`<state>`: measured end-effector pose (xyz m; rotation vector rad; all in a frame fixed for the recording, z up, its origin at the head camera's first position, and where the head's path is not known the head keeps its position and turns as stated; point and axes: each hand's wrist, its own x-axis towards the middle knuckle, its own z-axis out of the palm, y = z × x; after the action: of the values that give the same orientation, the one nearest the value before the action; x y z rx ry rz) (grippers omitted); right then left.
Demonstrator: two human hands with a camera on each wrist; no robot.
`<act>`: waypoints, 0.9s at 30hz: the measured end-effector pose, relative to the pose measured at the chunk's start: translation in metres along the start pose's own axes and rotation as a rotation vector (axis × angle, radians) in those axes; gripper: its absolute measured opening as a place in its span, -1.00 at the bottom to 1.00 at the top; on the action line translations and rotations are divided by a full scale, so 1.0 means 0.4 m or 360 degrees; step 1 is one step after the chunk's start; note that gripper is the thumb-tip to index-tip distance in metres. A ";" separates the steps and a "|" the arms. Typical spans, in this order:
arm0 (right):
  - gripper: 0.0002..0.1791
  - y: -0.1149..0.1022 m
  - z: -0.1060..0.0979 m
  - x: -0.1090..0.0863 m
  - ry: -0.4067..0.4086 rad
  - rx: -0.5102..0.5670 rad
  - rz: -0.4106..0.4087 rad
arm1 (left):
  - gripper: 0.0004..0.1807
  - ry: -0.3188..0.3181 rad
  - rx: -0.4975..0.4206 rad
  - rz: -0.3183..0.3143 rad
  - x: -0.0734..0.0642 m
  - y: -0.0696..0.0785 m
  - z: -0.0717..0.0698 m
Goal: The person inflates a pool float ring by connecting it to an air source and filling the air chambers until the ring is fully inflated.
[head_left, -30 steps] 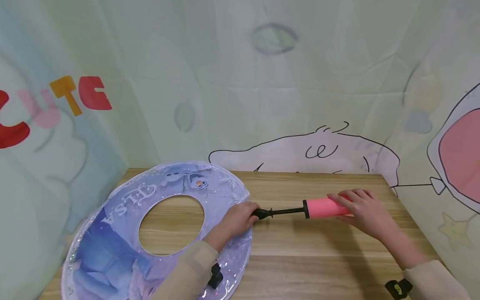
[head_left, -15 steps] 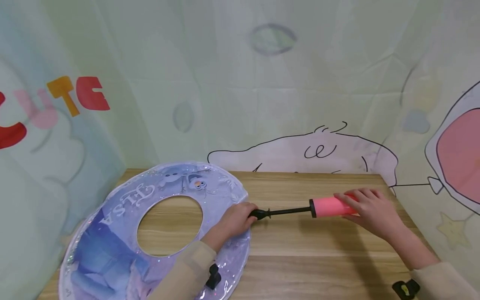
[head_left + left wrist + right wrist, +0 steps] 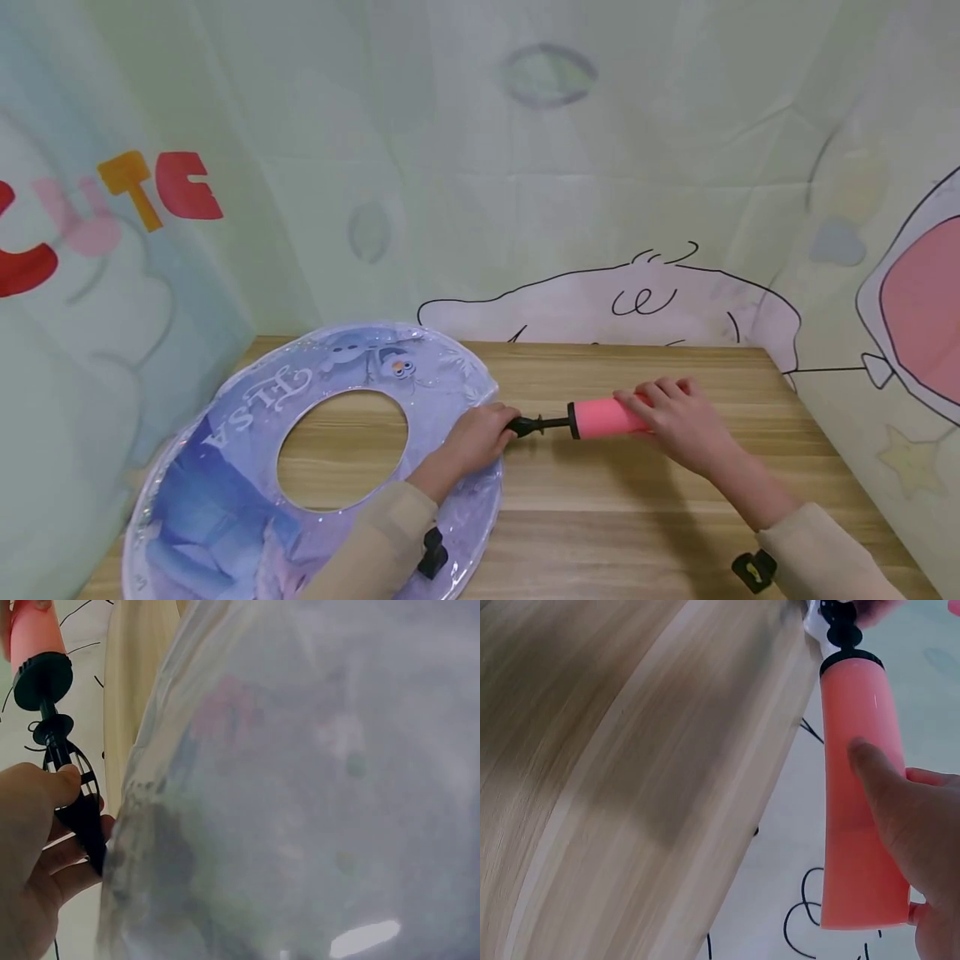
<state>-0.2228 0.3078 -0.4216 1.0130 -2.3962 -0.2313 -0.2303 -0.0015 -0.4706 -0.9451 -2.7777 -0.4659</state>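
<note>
A pink hand pump (image 3: 600,417) lies level above the right half of the table. My right hand (image 3: 686,429) grips its pink barrel (image 3: 855,802), thumb along the side in the right wrist view. My left hand (image 3: 478,437) holds the black tapered end (image 3: 84,829) of the pump at the right edge of a swim ring (image 3: 450,375). A short stretch of black rod (image 3: 557,422) shows between the two hands. The ring is purple-blue with cartoon prints and looks puffed up. Where the black tip meets the ring is hidden by fingers and the ring's edge.
The swim ring covers the left part of the wooden table (image 3: 600,533). Printed cloth (image 3: 465,208) hangs behind the table and along both sides. Table surface shows through the ring's round hole.
My right hand and the pink barrel first slid right, then back left past their starting place, so less rod shows now. My left hand and the ring have stayed in place.
</note>
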 end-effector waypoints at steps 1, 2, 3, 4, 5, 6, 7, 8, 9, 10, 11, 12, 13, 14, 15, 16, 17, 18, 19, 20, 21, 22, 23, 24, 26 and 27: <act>-0.31 -0.007 0.002 0.006 -0.0007 0.0000 0.0001 | -0.77 0.0000 0.0001 0.0000 -0.001 0.001 -0.001; -0.32 -0.014 0.004 0.012 -0.0016 -0.0005 0.0001 | -0.76 -0.0003 0.0002 0.0000 -0.001 0.002 -0.002; -0.32 -0.021 0.007 0.017 -0.0021 -0.0007 0.0003 | -0.76 -0.0005 0.0002 -0.0002 -0.001 0.002 -0.003; -0.33 -0.028 0.009 0.023 -0.0025 -0.0010 0.0005 | -0.76 -0.0009 0.0007 -0.0004 -0.001 0.002 -0.003; -0.33 -0.035 0.012 0.029 -0.0027 -0.0013 0.0005 | -0.76 -0.0013 0.0005 -0.0008 -0.001 0.003 -0.004; -0.33 -0.041 0.014 0.034 -0.0028 -0.0018 0.0003 | -0.76 -0.0016 0.0005 -0.0013 -0.001 0.003 -0.005; -0.34 -0.047 0.017 0.040 -0.0025 -0.0023 -0.0002 | -0.76 -0.0019 0.0006 -0.0018 -0.001 0.004 -0.005; -0.34 -0.053 0.019 0.045 -0.0019 -0.0030 -0.0007 | -0.77 -0.0020 0.0007 -0.0022 -0.001 0.004 -0.005; -0.34 -0.059 0.021 0.050 -0.0013 -0.0034 -0.0010 | -0.77 -0.0020 0.0005 -0.0030 0.000 0.003 -0.005; -0.34 -0.063 0.023 0.055 -0.0006 -0.0043 -0.0012 | -0.77 -0.0019 0.0003 -0.0037 -0.001 0.003 -0.004; -0.35 -0.067 0.025 0.059 0.0003 -0.0050 -0.0013 | -0.77 -0.0016 -0.0005 -0.0045 -0.001 0.003 -0.004; -0.34 -0.069 0.026 0.063 0.0011 -0.0054 -0.0012 | -0.77 -0.0015 -0.0009 -0.0053 -0.001 0.003 -0.004; -0.34 -0.071 0.027 0.065 0.0018 -0.0057 -0.0011 | -0.78 -0.0015 -0.0014 -0.0060 -0.002 0.002 -0.004; -0.34 -0.073 0.027 0.067 0.0025 -0.0056 -0.0010 | -0.78 -0.0013 -0.0021 -0.0067 -0.002 0.002 -0.004; -0.34 -0.073 0.028 0.067 0.0032 -0.0043 -0.0007 | -0.78 -0.0008 -0.0027 -0.0070 -0.003 0.002 -0.004; -0.33 -0.072 0.028 0.066 0.0033 -0.0030 -0.0004 | -0.78 -0.0004 -0.0031 -0.0067 -0.003 0.002 -0.004; -0.33 -0.070 0.027 0.065 0.0031 -0.0014 -0.0003 | -0.78 0.0000 -0.0034 -0.0063 -0.003 0.002 -0.004; -0.32 -0.067 0.026 0.063 0.0029 0.0004 -0.0006 | -0.78 0.0000 -0.0037 -0.0061 -0.003 0.003 -0.004; -0.32 -0.064 0.025 0.060 0.0032 0.0021 -0.0010 | -0.78 0.0005 -0.0041 -0.0056 -0.003 0.004 -0.005; -0.31 -0.060 0.024 0.057 0.0034 0.0039 -0.0013 | -0.78 0.0008 -0.0043 -0.0053 -0.003 0.004 -0.006; -0.31 -0.056 0.023 0.053 0.0034 0.0057 -0.0015 | -0.78 0.0006 -0.0049 -0.0053 -0.003 0.005 -0.007; -0.30 -0.051 0.022 0.049 0.0036 0.0069 -0.0015 | -0.78 0.0000 -0.0054 -0.0057 -0.002 0.005 -0.007; -0.29 -0.046 0.021 0.045 0.0039 0.0080 -0.0016 | -0.78 -0.0010 -0.0059 -0.0064 -0.002 0.005 -0.008; -0.28 -0.042 0.021 0.040 0.0044 0.0092 -0.0015 | -0.78 -0.0021 -0.0064 -0.0073 -0.002 0.005 -0.010; -0.25 -0.033 0.020 0.030 0.0047 0.0112 -0.0004 | -0.77 -0.0038 -0.0068 -0.0082 -0.001 0.004 -0.010; -0.25 -0.028 0.020 0.025 0.0049 0.0123 0.0003 | -0.76 -0.0047 -0.0071 -0.0085 -0.001 0.003 -0.010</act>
<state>-0.2259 0.2927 -0.4282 1.0417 -2.3942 -0.1224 -0.2290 -0.0021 -0.4665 -0.8962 -2.8364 -0.5278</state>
